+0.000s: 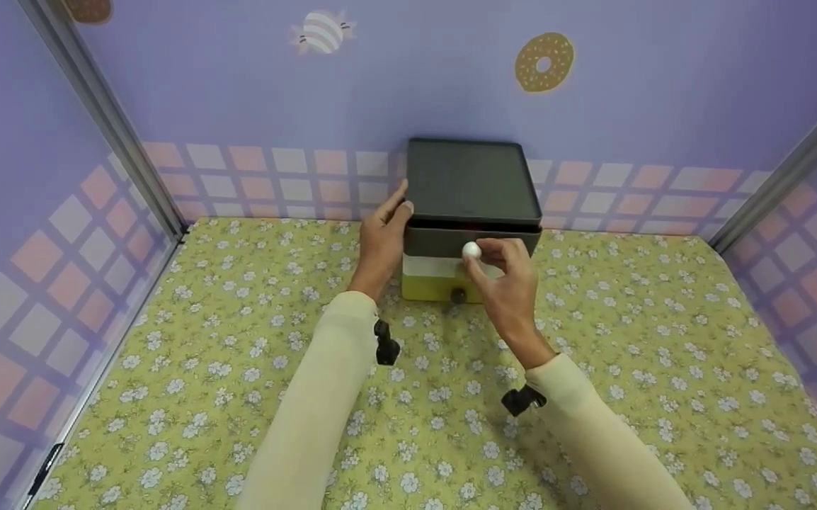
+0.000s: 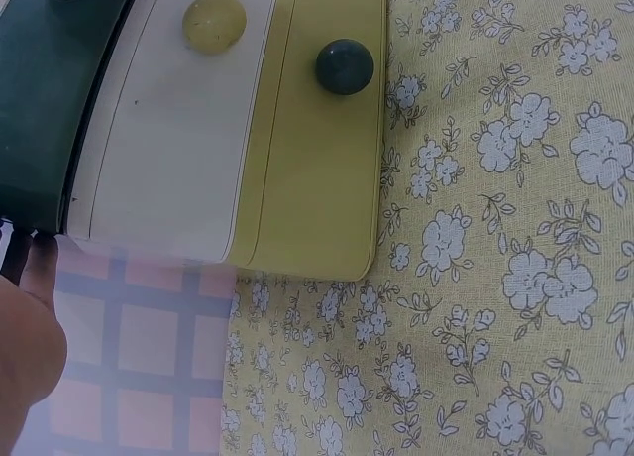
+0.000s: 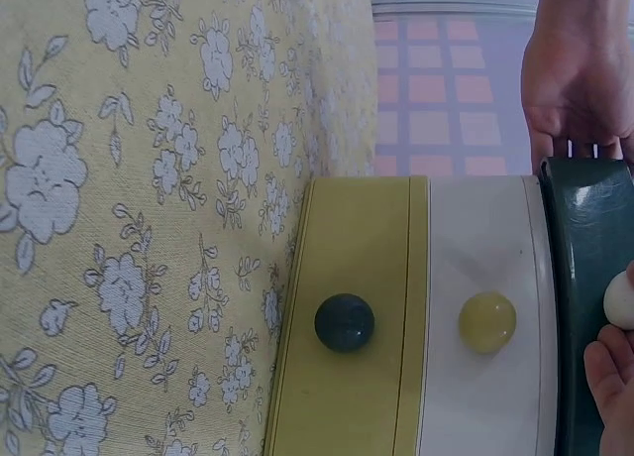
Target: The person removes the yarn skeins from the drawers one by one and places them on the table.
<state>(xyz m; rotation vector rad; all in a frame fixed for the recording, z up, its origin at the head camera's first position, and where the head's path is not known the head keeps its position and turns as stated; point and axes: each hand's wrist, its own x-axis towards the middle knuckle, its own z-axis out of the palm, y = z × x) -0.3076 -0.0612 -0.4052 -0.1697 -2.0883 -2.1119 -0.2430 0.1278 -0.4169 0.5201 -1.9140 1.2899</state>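
A small box of stacked drawers (image 1: 476,177) with a dark top stands against the back wall. Its dark green top drawer (image 1: 431,242) sits slightly forward, a dark gap showing beneath the lid. My right hand (image 1: 511,287) pinches that drawer's round white knob (image 1: 471,251) between thumb and fingers. Along the box's left side, my left hand (image 1: 382,237) rests with fingers extended and thumb near the top edge. Below are a white drawer (image 2: 178,129) with a yellow knob (image 2: 214,23) and a yellow drawer (image 2: 322,178) with a dark green knob (image 2: 345,66), both pushed in.
A yellow floral cloth (image 1: 224,397) covers the table under the box. Purple walls with pink and white checks (image 1: 288,173) enclose the back and both sides. A black pen-like object (image 1: 46,469) lies along the left edge.
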